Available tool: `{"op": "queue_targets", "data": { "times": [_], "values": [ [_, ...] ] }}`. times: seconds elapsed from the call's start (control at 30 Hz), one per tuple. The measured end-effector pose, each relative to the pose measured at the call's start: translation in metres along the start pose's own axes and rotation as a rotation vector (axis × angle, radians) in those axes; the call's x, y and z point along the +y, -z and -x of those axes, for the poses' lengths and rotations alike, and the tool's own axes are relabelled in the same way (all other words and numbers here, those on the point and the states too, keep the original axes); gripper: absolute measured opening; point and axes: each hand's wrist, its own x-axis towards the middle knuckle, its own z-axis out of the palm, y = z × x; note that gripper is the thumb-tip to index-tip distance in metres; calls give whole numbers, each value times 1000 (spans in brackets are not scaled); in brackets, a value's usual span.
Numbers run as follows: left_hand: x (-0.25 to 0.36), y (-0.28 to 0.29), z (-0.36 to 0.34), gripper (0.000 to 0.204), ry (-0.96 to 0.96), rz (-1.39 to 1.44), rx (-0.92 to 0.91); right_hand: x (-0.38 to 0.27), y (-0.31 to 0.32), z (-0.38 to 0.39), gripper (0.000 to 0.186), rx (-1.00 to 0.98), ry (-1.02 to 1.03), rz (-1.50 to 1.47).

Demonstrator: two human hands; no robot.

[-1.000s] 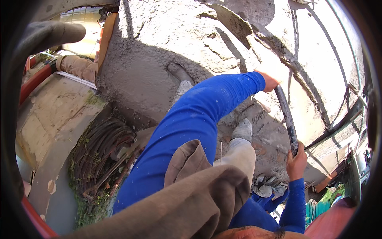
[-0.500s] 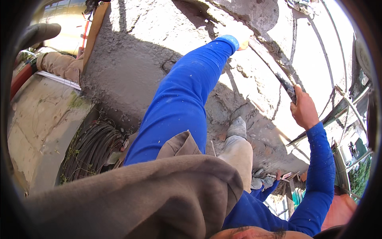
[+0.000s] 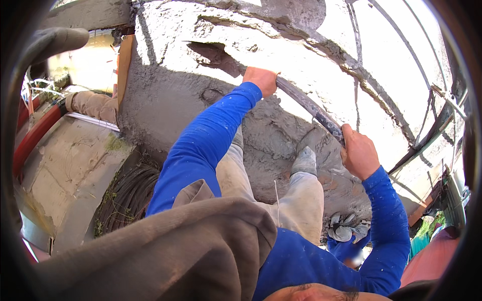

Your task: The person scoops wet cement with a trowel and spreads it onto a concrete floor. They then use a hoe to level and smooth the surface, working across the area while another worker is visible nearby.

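Note:
My left hand (image 3: 259, 81) is closed round a long dark, mud-spattered handle (image 3: 306, 104) near the middle of the view. My right hand (image 3: 359, 152) grips the same handle lower right, closer to my body. The tool slants to the upper left, where a flat dark blade (image 3: 213, 57) lies in rough, wet grey cement (image 3: 170, 115). My booted foot (image 3: 304, 160) stands in the grey mix below the handle; my other leg is partly hidden behind my left arm.
A board (image 3: 125, 70) edges the mix at left, beside red pipes (image 3: 31, 145), a concrete ledge (image 3: 70, 175) and coiled dark hose (image 3: 128, 195). Metal rods (image 3: 447, 100) line the right. A co-worker in blue (image 3: 346, 243) is at the lower right.
The tool has swung from steep to slanting, its blade moving left across the mix. My left hand has moved left, after rising briefly. My right hand has moved up and slightly left.

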Motion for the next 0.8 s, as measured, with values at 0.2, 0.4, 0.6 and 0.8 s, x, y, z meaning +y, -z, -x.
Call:
{"op": "queue_targets", "data": {
  "times": [0.2, 0.4, 0.6, 0.8],
  "values": [
    [97, -7, -14, 24, -225, 79, -54, 55, -56, 91, 42, 139, -202, -216],
    [140, -34, -102, 30, -428, 175, 263, 78, -41, 88, 39, 111, -403, -135],
    [41, -46, -139, 37, -312, -27, 101, 38, -39, -18, 33, 58, -258, -23],
    [13, -56, -80, 45, -137, 167, 255, 5, 21, -4, 31, 15, -138, 83]
  ]
}}
